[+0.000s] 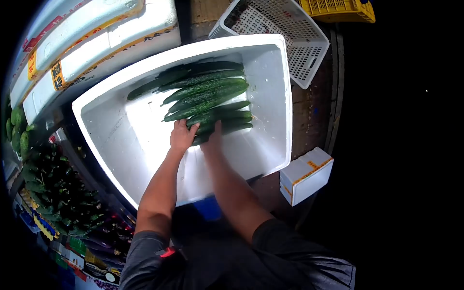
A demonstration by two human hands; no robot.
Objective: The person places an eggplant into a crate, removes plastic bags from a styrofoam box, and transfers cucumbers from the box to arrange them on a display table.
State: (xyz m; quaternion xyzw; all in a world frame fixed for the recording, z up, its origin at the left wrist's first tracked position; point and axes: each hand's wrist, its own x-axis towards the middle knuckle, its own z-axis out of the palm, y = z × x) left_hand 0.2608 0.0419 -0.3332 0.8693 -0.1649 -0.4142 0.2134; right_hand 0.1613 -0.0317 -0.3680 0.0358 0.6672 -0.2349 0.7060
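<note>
Several long, dark green cucumbers (208,96) lie side by side in a large white foam box (183,50), toward its far side. My left hand (182,135) has its fingers and thumb closed around the left end of a cucumber in the nearest part of the row. Just to the right, my right hand (212,140) grips the nearer cucumbers from the front, with its thumb on top. Its other fingers are partly hidden in shadow. The hands are close together but apart.
Closed foam boxes (106,43) are stacked at upper left. A white perforated crate (304,43) and a yellow crate (338,10) stand beyond the box. At right sits a small white taped box (307,176). Heaped dark green vegetables (58,188) fill the left side.
</note>
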